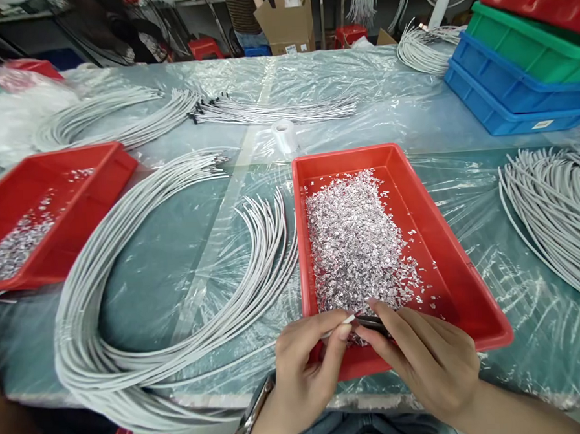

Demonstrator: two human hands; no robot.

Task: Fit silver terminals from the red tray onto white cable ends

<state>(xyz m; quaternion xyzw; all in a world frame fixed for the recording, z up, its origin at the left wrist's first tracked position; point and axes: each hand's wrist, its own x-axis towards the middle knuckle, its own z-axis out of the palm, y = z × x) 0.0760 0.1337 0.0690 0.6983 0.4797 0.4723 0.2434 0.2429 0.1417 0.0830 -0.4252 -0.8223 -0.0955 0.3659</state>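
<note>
My left hand (309, 355) pinches a white cable (350, 319) close to its end, between thumb and forefinger. The cable runs back to the left, towards a big loop of white cables (94, 285). My right hand (426, 359) is closed on a slim dark metal tool (373, 324) whose tip meets the cable's end; the fingers hide most of it, so its exact kind does not show. Both hands are over the near edge of a red tray (449, 286), which holds a heap of small silvery scraps (354, 239).
A second red tray (89, 201) with scraps stands at left. More cable bundles (557, 222) lie at right and at the back (284, 107), near a clear roll (284, 136). Stacked blue, green and red trays (521, 95) rise at back right. A person (243, 12) stands beyond the table.
</note>
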